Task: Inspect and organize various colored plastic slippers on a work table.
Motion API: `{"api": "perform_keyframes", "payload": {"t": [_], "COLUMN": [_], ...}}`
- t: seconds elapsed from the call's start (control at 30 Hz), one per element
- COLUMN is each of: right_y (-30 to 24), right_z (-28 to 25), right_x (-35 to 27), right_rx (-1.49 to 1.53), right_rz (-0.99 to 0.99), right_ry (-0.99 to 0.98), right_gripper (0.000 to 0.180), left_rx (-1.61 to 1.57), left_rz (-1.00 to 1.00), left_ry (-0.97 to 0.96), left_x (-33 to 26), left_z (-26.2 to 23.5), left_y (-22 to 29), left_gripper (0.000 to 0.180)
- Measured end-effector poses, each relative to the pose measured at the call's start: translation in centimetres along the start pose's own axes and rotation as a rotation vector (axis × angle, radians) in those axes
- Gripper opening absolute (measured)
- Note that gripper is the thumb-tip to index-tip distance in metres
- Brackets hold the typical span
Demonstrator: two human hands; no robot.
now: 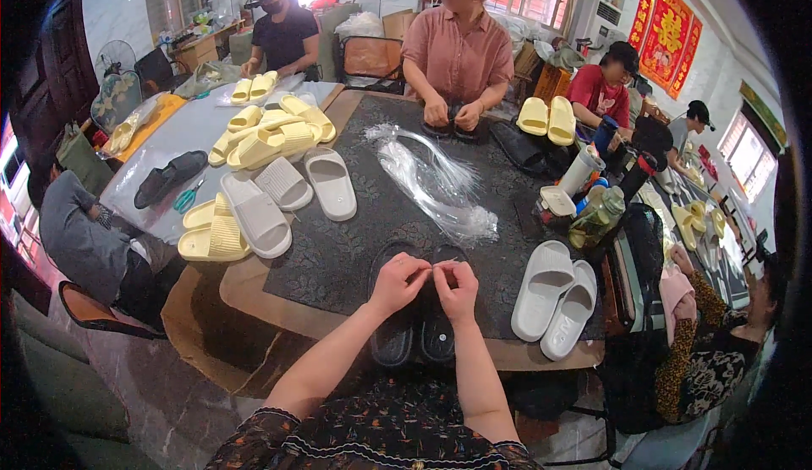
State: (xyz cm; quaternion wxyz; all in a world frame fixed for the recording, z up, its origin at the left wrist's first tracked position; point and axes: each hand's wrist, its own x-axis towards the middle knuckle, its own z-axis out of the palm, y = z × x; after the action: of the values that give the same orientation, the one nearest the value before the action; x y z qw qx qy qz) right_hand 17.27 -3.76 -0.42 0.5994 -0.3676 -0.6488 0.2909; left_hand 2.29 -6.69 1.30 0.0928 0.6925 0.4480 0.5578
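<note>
My left hand [397,284] and my right hand [457,291] meet above a pair of black slippers at the near table edge. Both hands pinch with thumb and forefinger, tips almost touching. Whatever lies between the fingertips is too small to make out. Beneath the hands stand the left black slipper [392,340] and the right black slipper [437,340], side by side, their upper parts partly covered by my fingers. Beyond them lie loose bundles of clear plastic strands [414,181]. To my right rests a pair of white slides [541,288].
Grey slides [255,214] and a pile of yellow slides [275,138] lie at the left, near teal-handled scissors [188,196]. Bottles and jars [597,214] crowd the right side. Across the dark patterned mat [338,258], a person in a pink shirt [458,47] handles black slippers; other people sit around.
</note>
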Motion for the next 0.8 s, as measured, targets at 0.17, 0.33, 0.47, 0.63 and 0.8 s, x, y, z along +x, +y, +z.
{"api": "perform_keyframes", "payload": {"t": [0.17,0.33,0.47,0.63,0.8], "right_y": [-0.5,-0.6,0.0,0.6,0.3], "right_z": [-0.1,-0.2,-0.1,-0.1,0.0], "right_x": [0.2,0.0,0.1,-0.2,0.0], "right_rx": [0.204,-0.092,0.227,-0.008,0.223], "right_rz": [0.203,-0.049,0.209,0.017,0.167], "right_ry": [0.102,-0.058,0.106,-0.073,0.068], "right_gripper": [0.004,0.006,0.006,0.005,0.005], "left_rx": [-0.002,0.002,0.009,-0.013,0.002], "left_rz": [0.0,-0.034,0.003,-0.007,0.009], "left_ry": [-0.007,-0.006,-0.009,0.022,0.002], "left_x": [0.0,0.1,0.1,0.0,-0.1], "left_z": [0.1,-0.1,0.0,0.2,0.2], "left_y": [0.0,0.3,0.1,0.0,0.0], "left_gripper": [0.008,0.008,0.008,0.008,0.008]}}
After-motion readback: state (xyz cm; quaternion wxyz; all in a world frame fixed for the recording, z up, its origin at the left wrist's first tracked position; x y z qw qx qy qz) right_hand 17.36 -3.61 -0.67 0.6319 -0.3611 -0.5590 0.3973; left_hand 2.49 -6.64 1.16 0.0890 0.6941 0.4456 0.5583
